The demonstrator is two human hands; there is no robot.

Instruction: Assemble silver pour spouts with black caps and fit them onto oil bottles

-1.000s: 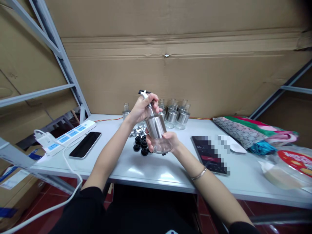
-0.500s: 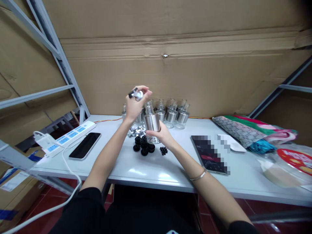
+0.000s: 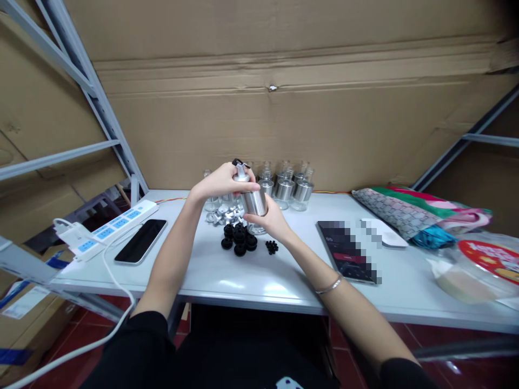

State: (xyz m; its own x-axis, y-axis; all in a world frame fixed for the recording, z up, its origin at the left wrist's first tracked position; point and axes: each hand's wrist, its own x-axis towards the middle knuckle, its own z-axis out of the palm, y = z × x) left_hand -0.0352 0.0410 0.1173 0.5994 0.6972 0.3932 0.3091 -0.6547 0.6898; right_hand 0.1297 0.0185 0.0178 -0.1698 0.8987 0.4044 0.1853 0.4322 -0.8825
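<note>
My right hand [image 3: 273, 219] is wrapped round a glass bottle [image 3: 254, 203] with a brushed metal sleeve, held slightly tilted over the table. My left hand [image 3: 217, 182] is closed round a silver pourer cap [image 3: 241, 173] with a black tip, at the top of that bottle; the fingers hide the neck, so I cannot tell how far on it sits. Below the hands lie black stoppers [image 3: 239, 237] in a cluster, a small heap of tiny black caps [image 3: 272, 247] and a pile of silver metal parts [image 3: 227, 215].
Several more sleeved bottles [image 3: 285, 189] stand behind my hands, near the cardboard wall [image 3: 284, 124]. A phone [image 3: 141, 241] and a power strip [image 3: 115, 227] lie at left. Toward the right are a dark-screened device [image 3: 344, 251], a patterned bag [image 3: 405, 216] and a plastic tub [image 3: 478, 275].
My left hand has come down with the pourer cap from beside and above the bottle onto its top. The right hand still holds the bottle in about the same place.
</note>
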